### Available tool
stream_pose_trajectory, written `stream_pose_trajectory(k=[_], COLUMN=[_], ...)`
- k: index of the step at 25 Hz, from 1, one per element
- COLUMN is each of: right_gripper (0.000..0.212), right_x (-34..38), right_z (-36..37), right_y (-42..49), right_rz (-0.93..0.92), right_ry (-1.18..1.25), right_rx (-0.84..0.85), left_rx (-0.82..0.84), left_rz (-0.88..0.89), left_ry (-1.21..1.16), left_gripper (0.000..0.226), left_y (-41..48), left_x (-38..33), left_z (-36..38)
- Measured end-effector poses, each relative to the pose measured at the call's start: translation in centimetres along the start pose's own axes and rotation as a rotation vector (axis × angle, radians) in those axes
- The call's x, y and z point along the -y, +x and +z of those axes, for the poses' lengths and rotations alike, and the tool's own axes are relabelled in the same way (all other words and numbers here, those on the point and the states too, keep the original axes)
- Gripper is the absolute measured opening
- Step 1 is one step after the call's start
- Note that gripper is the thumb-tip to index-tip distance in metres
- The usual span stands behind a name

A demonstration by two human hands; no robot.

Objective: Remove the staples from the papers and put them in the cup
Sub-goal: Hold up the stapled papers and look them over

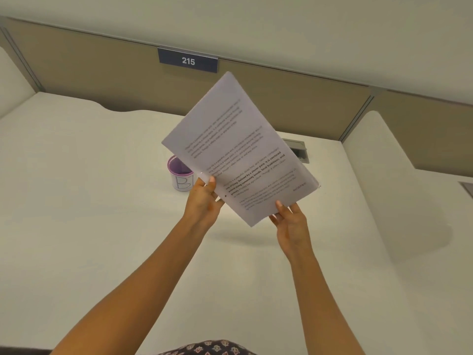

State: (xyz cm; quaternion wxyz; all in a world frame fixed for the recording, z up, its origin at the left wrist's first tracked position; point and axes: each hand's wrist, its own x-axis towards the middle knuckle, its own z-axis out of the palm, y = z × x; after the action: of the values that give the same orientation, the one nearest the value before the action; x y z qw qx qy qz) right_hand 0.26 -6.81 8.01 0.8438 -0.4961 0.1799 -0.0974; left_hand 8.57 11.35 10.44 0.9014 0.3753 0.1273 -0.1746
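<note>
- The stack of white printed papers (pixel 240 149) is held in mid-air, tilted over the cream desk (pixel 102 213) and gripped only along its near edges. Picking at a staple up here would, I judge, let the far end flop, or tear the sheets at the fastened spot.
- A freed staple is tiny. If it comes loose away from the cup, it could drop onto the pale desk or into the lap and be hard to find.
- The white cup with a purple rim and a handwritten "B" (pixel 180 179) stands on the desk just behind the papers' left edge, which partly hides it. A hand lowering the sheets blind could knock it over.
- Bare fingertips prising at bent prongs risk a prick.
- A small glint beside the left thumb may be 1 staple, but it is too small to be sure.
- The left hand (pixel 204 198) pinches the papers' left edge, with the thumb on the printed face and the fingers behind.
- The right hand (pixel 289 221) pinches the lower edge the same way, thumb on top and fingers spread underneath.
- The 2 bare forearms reach forward and converge under the stack, wrists raised, below the dark "215" sign (pixel 188 60).
</note>
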Motion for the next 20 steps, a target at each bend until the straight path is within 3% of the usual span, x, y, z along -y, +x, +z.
stream_pose_trajectory(k=[3,7,9,14,20], right_gripper=[0.028,0.025,0.026,0.030,0.028], right_x=[1.0,2.8,3.8,4.9,5.2], right_z=[-0.2,-2.2,-3.8,-5.4,-5.7], right_y=[0.3,0.1,0.0,-0.2,0.1], right_rz=[-0.074,-0.096,-0.091,-0.101,-0.134], right_ry=[-0.031,-0.162,-0.225,-0.361,-0.367], right_rx=[-0.009,-0.020,-0.020,0.034,0.021], left_rx=[0.049,0.025,0.013,0.197,0.179], left_rz=[-0.047,0.050,0.099,0.123,0.241], left_ry=[0.009,0.140,0.300,0.812,0.810], left_gripper=[0.023,0.027,0.025,0.028,0.023], left_y=[0.0,0.9,1.4,1.5,1.2], left_x=[0.2,-3.0,-5.8,-7.7,-6.4], left_z=[-1.4,-4.3,-6.1,-6.1,-6.1])
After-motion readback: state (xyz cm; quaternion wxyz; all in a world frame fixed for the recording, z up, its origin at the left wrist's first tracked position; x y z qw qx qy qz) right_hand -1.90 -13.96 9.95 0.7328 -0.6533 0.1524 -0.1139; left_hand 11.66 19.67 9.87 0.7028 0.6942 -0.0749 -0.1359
